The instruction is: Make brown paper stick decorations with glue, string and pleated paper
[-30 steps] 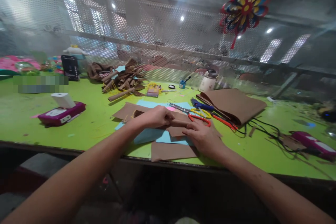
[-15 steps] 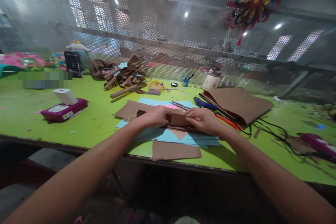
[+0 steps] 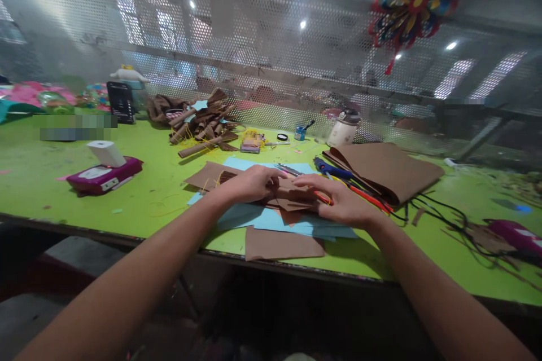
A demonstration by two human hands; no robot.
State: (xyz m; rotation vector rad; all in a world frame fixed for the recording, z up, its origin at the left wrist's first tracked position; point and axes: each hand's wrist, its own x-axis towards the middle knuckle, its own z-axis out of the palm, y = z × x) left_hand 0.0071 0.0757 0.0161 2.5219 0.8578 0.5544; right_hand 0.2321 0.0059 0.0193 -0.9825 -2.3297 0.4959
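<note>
The bare left forearm (image 3: 139, 271) and right forearm (image 3: 427, 293) slant inward from the lower corners. The left hand (image 3: 249, 185) curls, its fingertips perhaps touching; the right hand (image 3: 345, 201) arches loosely, fingers forward, thumb apart.

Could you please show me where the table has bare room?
The table is mostly free left of the leftmost purple box, and between the right forearm and black cables. Around the left hand and right hand, brown paper and blue paper crowd it.
</note>
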